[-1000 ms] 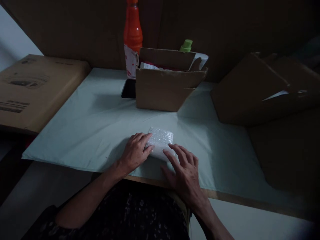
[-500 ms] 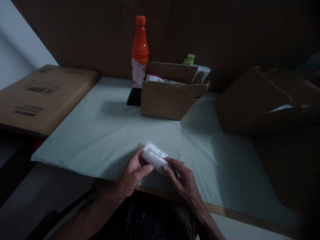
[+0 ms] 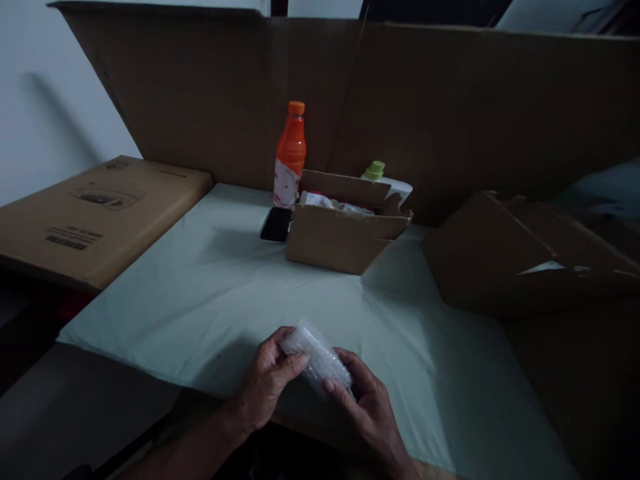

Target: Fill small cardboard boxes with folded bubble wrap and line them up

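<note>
A roll of clear bubble wrap (image 3: pixel 318 357) is held slanted above the front part of the table. Closed on its upper left end is my left hand (image 3: pixel 273 373), thumb on top and fingers behind. My right hand (image 3: pixel 364 390) grips the lower right end between thumb and fingers. Whether anything lies inside the wrap cannot be made out.
Pale green cloth (image 3: pixel 240 280) covers the table. Further back stand an open cardboard box (image 3: pixel 340 240) with packets inside, an orange bottle (image 3: pixel 291 150) and a black phone (image 3: pixel 275 225). A flat carton (image 3: pixel 100 220) lies left; another open box (image 3: pixel 485 260) stands right.
The camera view has tilted up, so everything sits lower in the picture. The flap of bubble wrap that stood apart now lies against the roll. Both hands keep their hold.
</note>
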`<state>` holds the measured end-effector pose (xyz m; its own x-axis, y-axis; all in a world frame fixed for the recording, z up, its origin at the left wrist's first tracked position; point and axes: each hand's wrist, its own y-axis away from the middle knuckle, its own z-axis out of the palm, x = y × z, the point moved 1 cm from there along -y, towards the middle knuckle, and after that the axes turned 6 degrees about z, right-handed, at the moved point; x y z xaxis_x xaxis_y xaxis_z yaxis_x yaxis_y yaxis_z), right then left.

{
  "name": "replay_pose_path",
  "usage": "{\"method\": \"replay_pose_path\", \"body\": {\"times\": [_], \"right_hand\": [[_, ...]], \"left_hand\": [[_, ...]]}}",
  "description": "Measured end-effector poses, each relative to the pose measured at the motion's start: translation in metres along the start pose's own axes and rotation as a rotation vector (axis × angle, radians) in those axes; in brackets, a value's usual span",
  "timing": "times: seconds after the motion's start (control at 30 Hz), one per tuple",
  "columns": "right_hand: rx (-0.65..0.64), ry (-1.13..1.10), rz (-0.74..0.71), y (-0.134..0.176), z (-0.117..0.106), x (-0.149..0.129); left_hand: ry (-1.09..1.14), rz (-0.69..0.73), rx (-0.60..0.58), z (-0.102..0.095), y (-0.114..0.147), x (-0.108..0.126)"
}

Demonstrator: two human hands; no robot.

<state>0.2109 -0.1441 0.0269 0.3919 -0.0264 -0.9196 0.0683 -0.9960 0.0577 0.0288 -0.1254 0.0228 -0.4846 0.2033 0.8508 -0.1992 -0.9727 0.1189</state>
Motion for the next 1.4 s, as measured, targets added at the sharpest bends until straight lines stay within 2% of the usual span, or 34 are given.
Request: {"method": "replay_pose_path", "body": {"times": [0.13,0.2,0.27,0.37,0.43,0.5,0.57,0.67,0.73,0.8,0.87,0.93,1.03,1.1,1.23,1.4], "right_hand": [[-0.020,-0.010,0.031,-0.007,0.000,-0.004],[-0.045,-0.019,0.015,-0.010,-0.004,-0.004],[-0.062,-0.006,0.011,-0.012,-0.013,-0.003],[-0.016,0.074,0.031,-0.017,-0.035,-0.002],[0.074,0.153,0.012,-0.023,-0.055,-0.004],[0.188,0.244,-0.071,-0.031,-0.077,-0.012],[0.286,0.333,-0.195,-0.040,-0.100,-0.029],[0.478,0.461,-0.317,-0.057,-0.130,-0.072],[0.623,0.548,-0.305,-0.076,-0.147,-0.104],[0.658,0.632,-0.299,-0.105,-0.158,-0.132],[0.551,0.727,-0.367,-0.146,-0.162,-0.150],[0.383,0.875,-0.430,-0.192,-0.157,-0.156],[0.150,1.129,-0.424,-0.252,-0.136,-0.148],[0.019,1.237,-0.417,-0.277,-0.119,-0.139],[-0.174,1.289,-0.383,-0.297,-0.096,-0.127],[-0.284,1.197,-0.333,-0.301,-0.091,-0.130]], "left_hand": [[-0.105,-0.033,0.004,-0.001,-0.007,0.001],[-0.179,-0.037,-0.027,-0.004,-0.011,0.004],[-0.302,0.021,-0.086,-0.006,-0.017,0.014],[-0.612,0.308,-0.118,-0.006,-0.035,0.044],[-0.834,0.591,-0.075,0.001,-0.058,0.071],[-1.020,0.874,-0.014,0.011,-0.089,0.098],[-1.162,1.053,0.041,0.022,-0.122,0.116],[-1.279,1.086,0.081,0.030,-0.157,0.124],[-1.284,1.089,0.043,0.029,-0.164,0.118],[-1.251,1.110,0.001,0.025,-0.162,0.109],[-1.224,1.126,-0.006,0.021,-0.157,0.101],[-1.210,1.123,0.010,0.019,-0.154,0.097],[-1.192,1.100,0.018,0.019,-0.157,0.097],[-1.190,1.094,0.019,0.019,-0.161,0.099],[-1.186,1.116,0.024,0.020,-0.168,0.103],[-1.157,1.103,0.033,0.023,-0.172,0.104]]}}
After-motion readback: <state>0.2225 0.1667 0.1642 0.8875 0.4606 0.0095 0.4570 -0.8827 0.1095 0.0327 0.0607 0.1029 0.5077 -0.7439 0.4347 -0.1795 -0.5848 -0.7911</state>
